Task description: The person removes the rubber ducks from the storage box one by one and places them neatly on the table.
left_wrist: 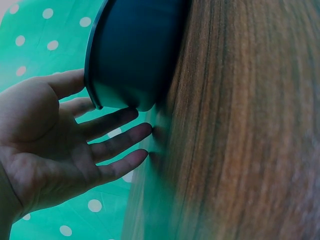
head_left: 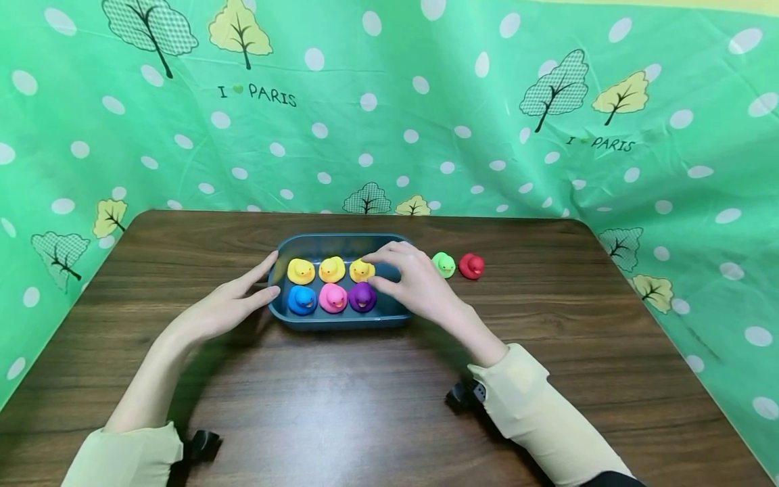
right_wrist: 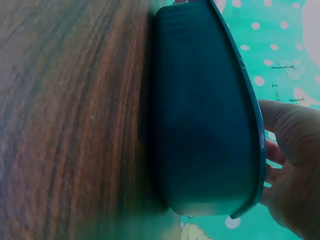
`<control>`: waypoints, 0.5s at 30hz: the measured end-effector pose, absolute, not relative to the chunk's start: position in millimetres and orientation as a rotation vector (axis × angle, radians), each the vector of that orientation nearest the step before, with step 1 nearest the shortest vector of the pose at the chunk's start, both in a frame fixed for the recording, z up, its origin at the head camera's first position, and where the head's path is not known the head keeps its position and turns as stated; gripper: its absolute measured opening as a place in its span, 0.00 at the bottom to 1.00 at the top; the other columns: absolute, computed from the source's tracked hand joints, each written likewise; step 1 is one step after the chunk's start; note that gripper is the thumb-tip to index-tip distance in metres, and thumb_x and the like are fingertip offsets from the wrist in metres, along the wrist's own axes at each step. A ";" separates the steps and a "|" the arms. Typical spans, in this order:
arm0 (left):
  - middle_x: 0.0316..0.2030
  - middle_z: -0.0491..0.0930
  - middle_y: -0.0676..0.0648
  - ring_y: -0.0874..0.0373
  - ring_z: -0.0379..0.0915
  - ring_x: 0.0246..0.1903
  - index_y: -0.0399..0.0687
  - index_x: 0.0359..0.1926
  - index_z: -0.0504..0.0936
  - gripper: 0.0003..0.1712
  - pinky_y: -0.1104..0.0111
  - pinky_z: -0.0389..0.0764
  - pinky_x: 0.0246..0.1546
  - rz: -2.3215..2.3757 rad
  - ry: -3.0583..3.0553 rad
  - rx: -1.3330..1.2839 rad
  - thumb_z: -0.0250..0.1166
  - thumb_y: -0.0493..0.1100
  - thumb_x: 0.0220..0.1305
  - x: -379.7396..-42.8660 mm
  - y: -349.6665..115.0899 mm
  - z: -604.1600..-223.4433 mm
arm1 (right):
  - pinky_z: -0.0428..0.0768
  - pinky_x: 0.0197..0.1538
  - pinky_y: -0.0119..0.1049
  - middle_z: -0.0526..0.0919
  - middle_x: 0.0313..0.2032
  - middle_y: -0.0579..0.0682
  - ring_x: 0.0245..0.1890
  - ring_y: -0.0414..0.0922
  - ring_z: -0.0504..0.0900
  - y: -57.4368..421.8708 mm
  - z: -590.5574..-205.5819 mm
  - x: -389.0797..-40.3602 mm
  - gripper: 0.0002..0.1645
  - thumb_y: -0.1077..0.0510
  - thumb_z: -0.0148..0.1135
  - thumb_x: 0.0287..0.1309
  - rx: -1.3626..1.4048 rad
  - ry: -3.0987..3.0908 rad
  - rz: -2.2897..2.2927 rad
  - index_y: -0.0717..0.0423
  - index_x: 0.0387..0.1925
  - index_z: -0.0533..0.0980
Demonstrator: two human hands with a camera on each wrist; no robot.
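Note:
A dark blue tray (head_left: 341,325) stands on the table, holding two rows of toy ducks. Its back row has three yellow ducks (head_left: 331,269); in front sit a blue duck (head_left: 301,300), a pink duck (head_left: 333,298) and a purple duck (head_left: 362,297). My left hand (head_left: 225,308) rests with spread, straight fingers against the tray's left end, also plain in the left wrist view. Reaching over the tray's right end, my right hand (head_left: 414,281) pinches the rightmost yellow duck (head_left: 360,272) between thumb and index finger. The tray wall hides those fingertips in the right wrist view.
Just right of the tray, a green duck (head_left: 445,265) and a red duck (head_left: 471,266) stand on the brown wooden table (head_left: 548,325). A green dotted cloth (head_left: 389,115) hangs behind the table and along its sides.

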State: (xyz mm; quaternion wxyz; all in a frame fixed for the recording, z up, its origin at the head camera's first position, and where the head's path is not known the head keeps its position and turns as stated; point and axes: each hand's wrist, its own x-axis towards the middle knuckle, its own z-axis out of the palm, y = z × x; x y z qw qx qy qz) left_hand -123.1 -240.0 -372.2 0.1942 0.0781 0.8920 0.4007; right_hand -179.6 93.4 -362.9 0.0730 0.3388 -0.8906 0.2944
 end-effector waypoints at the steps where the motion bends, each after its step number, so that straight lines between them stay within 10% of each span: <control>1: 0.83 0.44 0.40 0.31 0.40 0.80 0.77 0.82 0.36 0.43 0.27 0.52 0.71 1.122 2.502 0.215 0.49 0.67 0.77 -122.9 -240.2 -372.1 | 0.84 0.56 0.44 0.88 0.49 0.49 0.53 0.45 0.83 92.3 -363.6 -179.8 0.19 0.55 0.74 0.61 1.025 -2.680 0.873 0.52 0.54 0.86; 15: 0.83 0.44 0.41 0.31 0.38 0.81 0.81 0.81 0.35 0.42 0.27 0.51 0.71 1.129 2.497 0.191 0.49 0.67 0.78 -122.9 -240.0 -371.3 | 0.83 0.49 0.40 0.87 0.45 0.46 0.51 0.46 0.81 81.6 -366.0 -178.1 0.19 0.49 0.77 0.58 1.019 -2.874 0.689 0.48 0.51 0.87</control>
